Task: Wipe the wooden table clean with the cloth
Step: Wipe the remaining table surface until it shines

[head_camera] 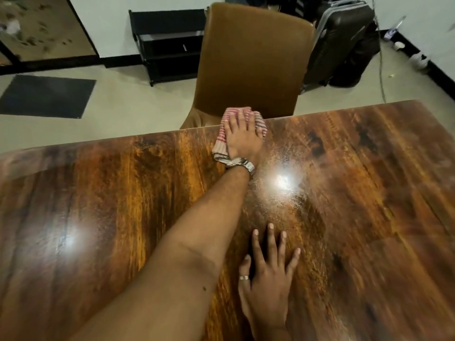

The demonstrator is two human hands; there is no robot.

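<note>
The glossy dark wooden table (357,193) fills the lower part of the view. A red-and-white striped cloth (222,141) lies bunched at the table's far edge, near the middle. My left hand (242,136) reaches far forward and presses down on the cloth, fingers spread over it; a metal watch sits on that wrist. My right hand (269,271) lies flat on the table near me, palm down, fingers apart, holding nothing; it wears a ring. Part of the cloth is hidden under my left hand.
A brown upholstered chair (253,60) stands pushed against the table's far edge, right behind the cloth. Beyond it are a black low shelf (170,43), a dark suitcase (344,43) and a dark floor mat (46,96). Two light glares reflect on the tabletop.
</note>
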